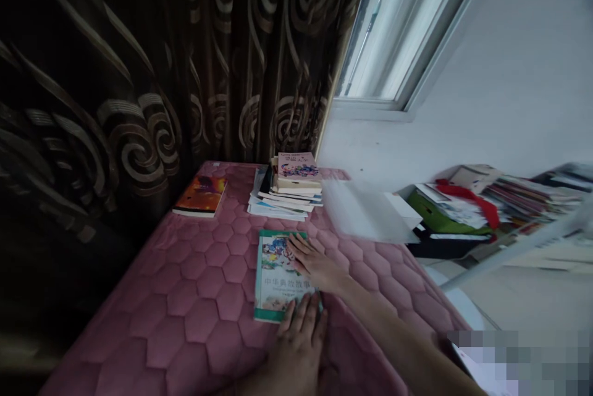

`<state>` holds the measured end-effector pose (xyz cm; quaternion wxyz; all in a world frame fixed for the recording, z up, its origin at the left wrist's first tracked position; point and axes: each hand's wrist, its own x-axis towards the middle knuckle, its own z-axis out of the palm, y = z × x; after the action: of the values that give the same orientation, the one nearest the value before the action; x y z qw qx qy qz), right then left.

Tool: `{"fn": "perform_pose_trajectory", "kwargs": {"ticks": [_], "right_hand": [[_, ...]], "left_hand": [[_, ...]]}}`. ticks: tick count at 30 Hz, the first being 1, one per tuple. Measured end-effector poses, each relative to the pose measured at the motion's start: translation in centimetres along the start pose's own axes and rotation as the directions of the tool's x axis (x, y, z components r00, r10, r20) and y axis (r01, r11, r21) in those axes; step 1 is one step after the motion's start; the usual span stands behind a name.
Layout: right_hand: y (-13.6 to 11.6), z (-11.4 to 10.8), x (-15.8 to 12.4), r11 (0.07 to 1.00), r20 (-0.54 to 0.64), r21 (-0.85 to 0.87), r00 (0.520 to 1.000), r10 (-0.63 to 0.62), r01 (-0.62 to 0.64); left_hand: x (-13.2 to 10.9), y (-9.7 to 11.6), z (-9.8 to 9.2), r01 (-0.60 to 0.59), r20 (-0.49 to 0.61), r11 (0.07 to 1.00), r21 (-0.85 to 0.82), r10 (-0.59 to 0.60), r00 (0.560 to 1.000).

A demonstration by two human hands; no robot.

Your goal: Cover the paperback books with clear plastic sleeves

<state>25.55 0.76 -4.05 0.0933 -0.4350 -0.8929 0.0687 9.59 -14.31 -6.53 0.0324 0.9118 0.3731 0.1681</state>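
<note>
Room lies left of the green book (273,275); a book stack (291,189) blocks beyond.

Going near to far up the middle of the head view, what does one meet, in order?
Bare left hand, teal-bordered rectangular book with illustrated cover, pile of books topped by a pink one, dark brown patterned fabric curtain. The bare right hand overlaps the teal-bordered book, so it is omitted.

Dim; light from window (393,31); curtain (162,75) shadowed; lower right corner pixelated.
</note>
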Motion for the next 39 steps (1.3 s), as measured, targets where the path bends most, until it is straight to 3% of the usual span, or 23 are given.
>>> {"fn": "perform_pose_trajectory", "kwargs": {"ticks": [4,10,15,18,21,24,26,28,31,34,36,39], "right_hand": [[0.4,0.9,-2.5,0.996,-0.036,0.053,0.996,0.078,-0.076],[0.6,1.2,-2.3,0.99,-0.065,0.061,0.989,0.133,-0.129],[0.4,1.5,-2.3,0.988,-0.052,0.046,0.987,0.15,-0.148],[0.7,1.4,-2.2,0.991,-0.054,0.033,0.99,0.133,-0.131],[0.4,0.8,-2.1,0.989,-0.019,0.012,0.989,0.147,-0.147],[-1.9,0.0,-2.5,0.985,-0.023,-0.035,0.985,0.168,-0.169],[-4.6,-0.2,-3.1,0.996,-0.027,-0.052,0.997,0.073,-0.075],[-7.3,0.1,-3.5,0.99,0.02,-0.012,0.99,-0.139,0.139],[-9.1,0.3,-2.9,0.972,0.076,0.04,0.969,-0.235,0.233],[-7.1,-0.4,-0.7,0.989,0.131,0.024,0.98,-0.146,0.144],[-4.7,-1.0,0.8,1.0,0.15,-0.019,0.988,0.022,-0.02],[-2.0,-1.1,2.0,0.977,0.016,-0.031,0.977,0.211,-0.21]], "left_hand": [[0.2,0.5,-0.9,0.035,0.069,0.997,-0.069,-0.03,0.997],[-0.1,0.8,-2.8,0.086,0.158,0.989,-0.119,-0.066,0.985],[-3.4,-1.4,-5.9,0.288,0.226,0.958,-0.004,-0.279,0.933],[-5.5,-2.7,-7.3,0.318,0.241,0.947,0.033,-0.317,0.917],[-6.4,-2.9,-7.5,0.343,0.23,0.939,0.034,-0.341,0.911],[-6.3,-2.5,-7.0,0.371,0.213,0.928,0.032,-0.369,0.905],[-6.2,-2.3,-6.7,0.359,0.197,0.933,0.028,-0.357,0.913],[-6.2,-2.3,-6.3,0.347,0.171,0.937,0.035,-0.348,0.922],[-6.4,-2.6,-5.9,0.345,0.141,0.937,0.055,-0.349,0.926],[-6.7,-2.9,-5.6,0.325,0.114,0.944,0.059,-0.33,0.937],[-6.9,-2.8,-5.6,0.317,0.093,0.947,0.047,-0.32,0.943],[-6.8,-2.8,-6.0,0.343,0.094,0.939,-0.014,-0.34,0.936]]}}
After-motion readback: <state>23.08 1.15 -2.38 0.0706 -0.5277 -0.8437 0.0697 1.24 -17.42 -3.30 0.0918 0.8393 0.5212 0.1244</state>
